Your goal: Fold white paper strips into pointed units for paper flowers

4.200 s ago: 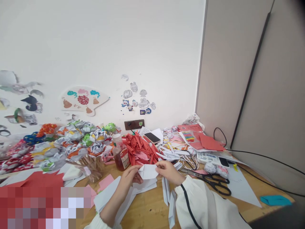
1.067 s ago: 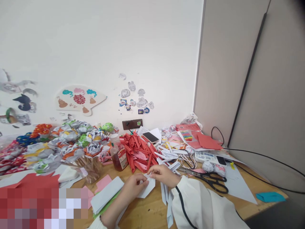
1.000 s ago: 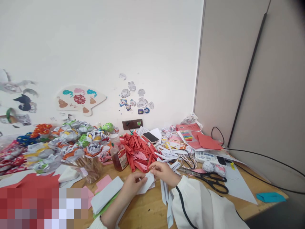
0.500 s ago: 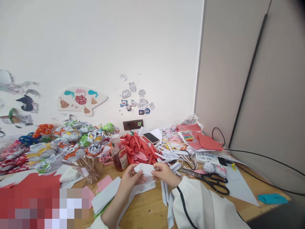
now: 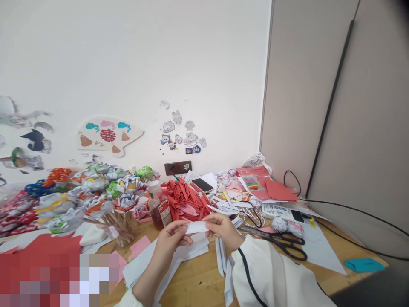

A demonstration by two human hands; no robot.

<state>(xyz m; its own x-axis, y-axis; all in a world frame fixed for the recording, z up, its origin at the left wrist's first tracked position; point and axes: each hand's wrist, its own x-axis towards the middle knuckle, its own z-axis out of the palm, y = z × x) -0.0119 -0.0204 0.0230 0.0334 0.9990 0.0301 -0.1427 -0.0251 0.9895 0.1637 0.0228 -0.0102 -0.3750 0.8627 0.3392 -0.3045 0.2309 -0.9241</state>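
Held between both hands above the table is a small folded piece of white paper point(image 5: 197, 227), now a narrow strip. My left hand point(image 5: 174, 237) pinches its left end between thumb and fingers. The right end is gripped by my right hand point(image 5: 221, 230), fingers curled and thumb on the near side. Just under the hands lie loose white sheets point(image 5: 194, 247). Beyond them is a heap of folded red paper strips point(image 5: 185, 198), with folded white strips point(image 5: 226, 207) to its right.
Black scissors point(image 5: 287, 246) lie right of my right sleeve. A bottle of reddish liquid point(image 5: 156, 213) and a cup of wooden sticks point(image 5: 119, 230) stand on the left. Paper flowers point(image 5: 96, 183) pile up behind. A phone point(image 5: 202, 185) rests near the wall; black cables cross at right.
The white paper has gone from a wider, angled shape to a narrow, flat strip. Both hands stay at nearly the same place and keep hold of its ends.
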